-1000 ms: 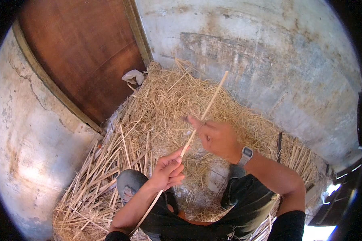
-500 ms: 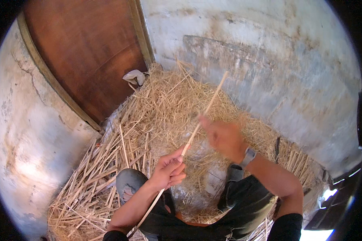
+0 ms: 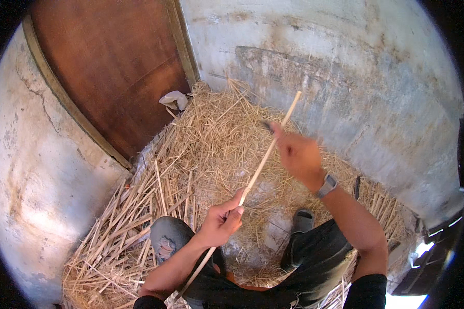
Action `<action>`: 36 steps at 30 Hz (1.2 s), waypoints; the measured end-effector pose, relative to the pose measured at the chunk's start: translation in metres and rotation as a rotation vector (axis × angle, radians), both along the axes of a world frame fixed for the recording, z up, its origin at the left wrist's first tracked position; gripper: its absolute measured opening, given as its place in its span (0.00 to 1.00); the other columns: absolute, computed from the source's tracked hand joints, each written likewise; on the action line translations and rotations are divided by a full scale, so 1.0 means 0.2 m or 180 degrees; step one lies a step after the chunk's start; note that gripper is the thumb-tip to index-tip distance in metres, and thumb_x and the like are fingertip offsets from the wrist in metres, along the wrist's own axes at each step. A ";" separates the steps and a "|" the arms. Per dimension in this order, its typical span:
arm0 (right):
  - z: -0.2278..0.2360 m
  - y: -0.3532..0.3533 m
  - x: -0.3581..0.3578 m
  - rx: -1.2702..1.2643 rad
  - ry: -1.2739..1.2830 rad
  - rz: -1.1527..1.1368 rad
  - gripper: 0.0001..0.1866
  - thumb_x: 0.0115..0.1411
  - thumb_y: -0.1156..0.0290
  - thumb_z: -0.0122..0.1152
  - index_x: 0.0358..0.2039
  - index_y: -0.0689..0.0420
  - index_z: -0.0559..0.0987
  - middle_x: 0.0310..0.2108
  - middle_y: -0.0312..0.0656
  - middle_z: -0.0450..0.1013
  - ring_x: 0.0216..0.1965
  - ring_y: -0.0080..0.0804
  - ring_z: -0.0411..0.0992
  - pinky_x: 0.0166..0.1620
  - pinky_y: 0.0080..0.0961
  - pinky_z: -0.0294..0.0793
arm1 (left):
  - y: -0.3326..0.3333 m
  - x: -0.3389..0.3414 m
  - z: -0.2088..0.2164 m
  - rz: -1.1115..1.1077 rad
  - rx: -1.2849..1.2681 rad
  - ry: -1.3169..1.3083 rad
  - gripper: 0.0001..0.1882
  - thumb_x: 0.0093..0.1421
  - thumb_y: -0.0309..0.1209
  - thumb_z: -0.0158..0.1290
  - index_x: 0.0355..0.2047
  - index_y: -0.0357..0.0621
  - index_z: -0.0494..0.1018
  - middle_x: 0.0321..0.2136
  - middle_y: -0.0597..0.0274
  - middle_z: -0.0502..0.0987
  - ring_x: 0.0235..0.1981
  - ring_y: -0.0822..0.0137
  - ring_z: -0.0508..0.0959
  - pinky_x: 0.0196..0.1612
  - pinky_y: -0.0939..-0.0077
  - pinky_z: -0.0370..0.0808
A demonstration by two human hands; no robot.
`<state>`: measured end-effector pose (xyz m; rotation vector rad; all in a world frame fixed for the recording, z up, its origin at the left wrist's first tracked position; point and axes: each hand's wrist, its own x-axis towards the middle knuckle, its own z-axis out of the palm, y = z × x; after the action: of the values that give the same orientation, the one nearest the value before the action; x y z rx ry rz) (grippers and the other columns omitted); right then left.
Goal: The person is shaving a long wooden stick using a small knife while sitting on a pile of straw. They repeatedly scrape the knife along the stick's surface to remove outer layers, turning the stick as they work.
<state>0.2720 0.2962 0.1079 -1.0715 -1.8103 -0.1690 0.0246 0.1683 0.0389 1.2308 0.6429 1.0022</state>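
A long pale bamboo strip (image 3: 260,167) slants from beside my left thigh up toward the far wall. My left hand (image 3: 220,225) is closed around its middle, thumb and fingers pinching it. Farther up the strip, my right hand (image 3: 299,157) is closed, with a grey watch on the wrist. A short dark blade of a knife (image 3: 266,125) pokes out past its fingers, across the strip's upper part; the handle is hidden in the hand. Thin shavings (image 3: 224,134) are heaped on the floor beyond both hands.
Cut strips (image 3: 118,221) lie in a loose pile at the left. A brown door (image 3: 108,67) and a stained plaster wall (image 3: 355,98) bound the far side. A whitish crumpled bag (image 3: 174,99) rests by the door frame. My knees and sandalled foot (image 3: 303,220) are close below.
My right hand has moved up along the strip, away from me, and the dark blade now shows. My left hand has shifted slightly right and up.
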 end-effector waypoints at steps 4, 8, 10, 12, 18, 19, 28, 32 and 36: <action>-0.12 -0.19 -0.14 -0.0335 -0.0703 0.0615 0.23 0.59 0.74 0.59 0.57 0.47 0.78 0.17 0.39 0.70 0.15 0.37 0.70 0.19 0.35 0.70 | 0.01 -0.01 -0.04 0.0255 0.0234 0.0142 0.26 0.73 0.26 0.43 0.70 0.47 0.57 0.16 0.76 0.56 0.16 0.83 0.53 0.19 0.81 0.54; -0.13 -0.26 -0.16 -0.0615 -0.0563 0.0857 0.24 0.58 0.73 0.60 0.56 0.52 0.78 0.17 0.38 0.70 0.16 0.36 0.71 0.19 0.34 0.70 | -0.02 -0.02 0.00 0.0243 -0.0022 0.0122 0.26 0.73 0.26 0.43 0.70 0.44 0.56 0.16 0.77 0.56 0.16 0.83 0.54 0.19 0.82 0.54; -0.16 -0.34 -0.20 -0.0678 -0.0453 0.1081 0.23 0.58 0.72 0.60 0.56 0.51 0.78 0.17 0.38 0.70 0.16 0.36 0.71 0.19 0.35 0.70 | 0.00 -0.02 -0.01 0.0260 -0.0099 -0.0074 0.26 0.73 0.27 0.43 0.70 0.45 0.55 0.15 0.76 0.56 0.15 0.83 0.53 0.18 0.82 0.54; -0.16 -0.36 -0.22 -0.0741 -0.0337 0.1293 0.23 0.58 0.72 0.60 0.56 0.51 0.78 0.17 0.38 0.70 0.16 0.37 0.71 0.19 0.35 0.70 | 0.03 -0.03 0.00 0.0265 -0.0178 -0.0265 0.27 0.74 0.28 0.43 0.71 0.45 0.55 0.15 0.75 0.57 0.14 0.82 0.52 0.17 0.82 0.54; -0.06 -0.28 -0.18 -0.0859 -0.0248 0.1222 0.15 0.60 0.75 0.62 0.48 0.55 0.83 0.14 0.43 0.66 0.13 0.34 0.65 0.19 0.30 0.64 | 0.03 -0.03 0.12 0.0071 -0.0895 -0.0540 0.27 0.74 0.32 0.43 0.71 0.48 0.54 0.14 0.74 0.55 0.12 0.81 0.51 0.16 0.81 0.53; -0.03 -0.22 -0.17 -0.0889 0.0009 0.0941 0.13 0.61 0.74 0.62 0.46 0.55 0.84 0.14 0.44 0.67 0.14 0.34 0.66 0.19 0.30 0.64 | 0.03 -0.03 0.10 0.0028 -0.0884 -0.0447 0.27 0.74 0.32 0.44 0.71 0.48 0.54 0.14 0.74 0.55 0.12 0.81 0.51 0.16 0.81 0.53; -0.09 -0.32 -0.27 -0.0662 -0.0417 0.0895 0.16 0.61 0.76 0.62 0.50 0.57 0.82 0.19 0.46 0.73 0.16 0.31 0.71 0.21 0.26 0.67 | 0.03 -0.03 0.10 0.0081 -0.0711 -0.0535 0.27 0.73 0.32 0.45 0.70 0.48 0.56 0.15 0.73 0.55 0.12 0.80 0.51 0.15 0.81 0.53; -0.09 -0.32 -0.30 -0.0831 0.0196 0.1453 0.18 0.61 0.74 0.60 0.52 0.57 0.80 0.18 0.42 0.72 0.16 0.30 0.71 0.20 0.27 0.67 | 0.03 -0.03 0.13 0.0144 -0.0790 -0.0591 0.26 0.73 0.32 0.45 0.70 0.49 0.57 0.14 0.73 0.57 0.12 0.81 0.51 0.15 0.81 0.54; -0.08 -0.28 -0.26 -0.2005 0.0825 0.2043 0.17 0.63 0.71 0.62 0.52 0.58 0.81 0.17 0.37 0.68 0.17 0.19 0.64 0.21 0.22 0.64 | 0.04 -0.05 0.10 0.0178 -0.0606 -0.0541 0.26 0.73 0.30 0.46 0.69 0.49 0.59 0.15 0.74 0.58 0.13 0.82 0.54 0.16 0.82 0.54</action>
<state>0.2200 0.2411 0.0917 -0.8061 -1.9100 0.9323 0.0142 0.1765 0.0597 0.9546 0.6265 1.0542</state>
